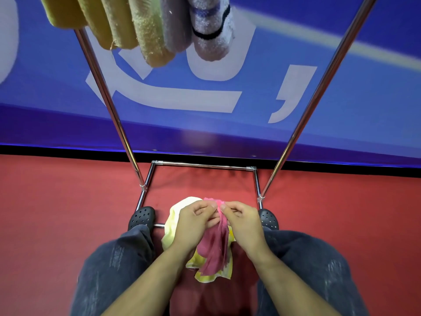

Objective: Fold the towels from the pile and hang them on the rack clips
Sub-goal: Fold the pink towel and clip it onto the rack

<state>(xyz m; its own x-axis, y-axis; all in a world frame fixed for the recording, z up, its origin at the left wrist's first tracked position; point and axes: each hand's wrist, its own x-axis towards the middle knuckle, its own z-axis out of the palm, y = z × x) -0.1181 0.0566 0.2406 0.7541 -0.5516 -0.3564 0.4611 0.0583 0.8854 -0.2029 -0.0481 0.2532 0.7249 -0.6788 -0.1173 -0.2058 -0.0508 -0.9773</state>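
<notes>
— Two hands at the pink towel (214, 245), then?
— Yes. The left hand (193, 222) and right hand (243, 222) both pinch its top edge with curled fingers, near the person's knees.
— And the pile?
— A yellow towel (173, 226) lies under it on the red floor (57, 213), inside the rack (200, 164) base. Folded towels (145, 30) hang at far left.

Between the two slanting chrome poles (107, 99) of the rack there is a wide open gap in front of the blue banner (296, 92). Up top, folded towels (145, 26) hang in a tight row and crowd the left and middle. Low down, the base frame (205, 165) rings a patch of red floor (57, 213), with black shoes (142, 216) at its near corners.
</notes>
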